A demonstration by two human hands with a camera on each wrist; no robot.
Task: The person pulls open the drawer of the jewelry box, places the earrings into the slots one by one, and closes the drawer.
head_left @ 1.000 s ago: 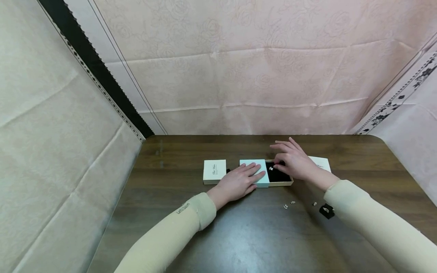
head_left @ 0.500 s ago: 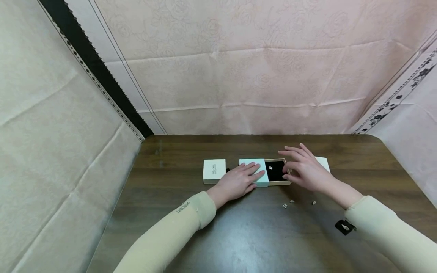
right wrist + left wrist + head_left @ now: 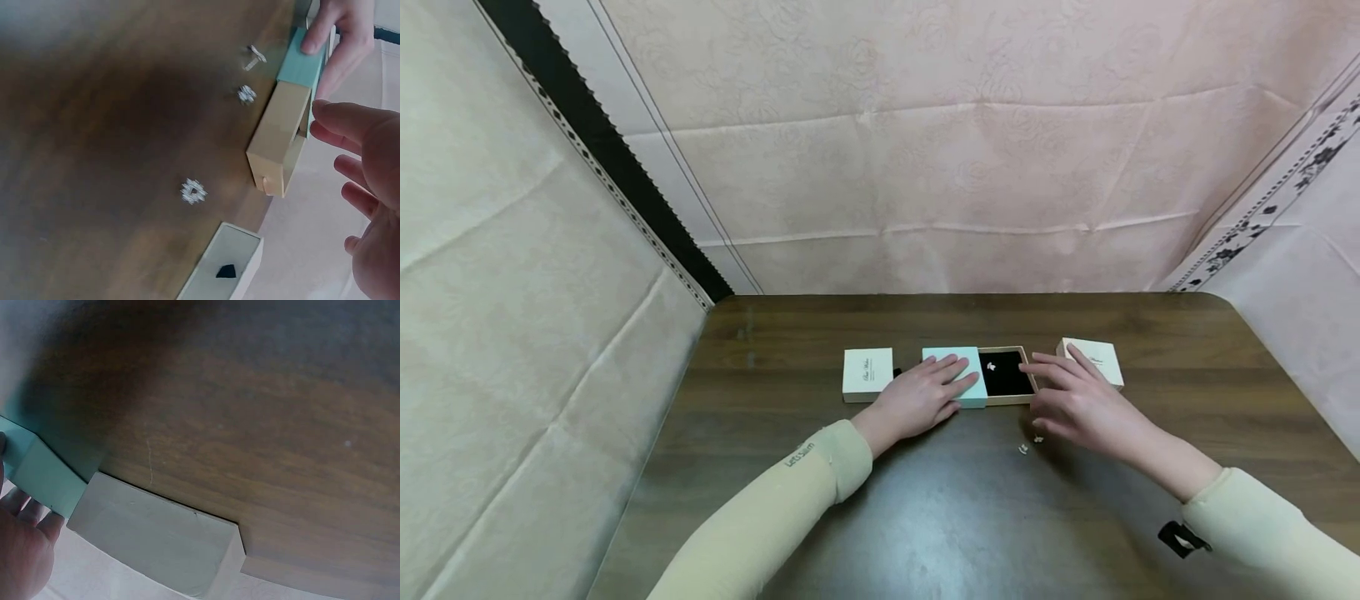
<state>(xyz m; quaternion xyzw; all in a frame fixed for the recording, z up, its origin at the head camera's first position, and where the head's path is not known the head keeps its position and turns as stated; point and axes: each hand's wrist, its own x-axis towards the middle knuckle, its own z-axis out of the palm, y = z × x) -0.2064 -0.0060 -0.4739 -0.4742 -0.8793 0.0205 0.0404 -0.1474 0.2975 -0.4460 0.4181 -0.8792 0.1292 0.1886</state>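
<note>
My left hand (image 3: 917,404) rests with fingers spread on the light-blue sleeve of a small drawer-style jewelry box (image 3: 973,400). The box's drawer is slid out to the right; its black lining (image 3: 1011,379) carries one small silvery earring (image 3: 992,367). My right hand (image 3: 1086,412) hovers just right of the drawer, fingers loosely bent, with nothing visible between them. On the table in front of the drawer lie small silvery earrings (image 3: 1023,449). The right wrist view shows three of them, including a ring-shaped flower (image 3: 194,191) that my right hand covers in the head view.
A white box (image 3: 868,372) with printed lettering stands left of the blue one. Another white box (image 3: 1097,362) sits at the right, partly behind my right hand. The brown wooden table (image 3: 790,483) meets a pale cloth backdrop (image 3: 925,200) at its far edge.
My right hand has drawn back from over the drawer, moving right and nearer to me. More of the black lining and the right white box now shows. My left hand has stayed in place.
</note>
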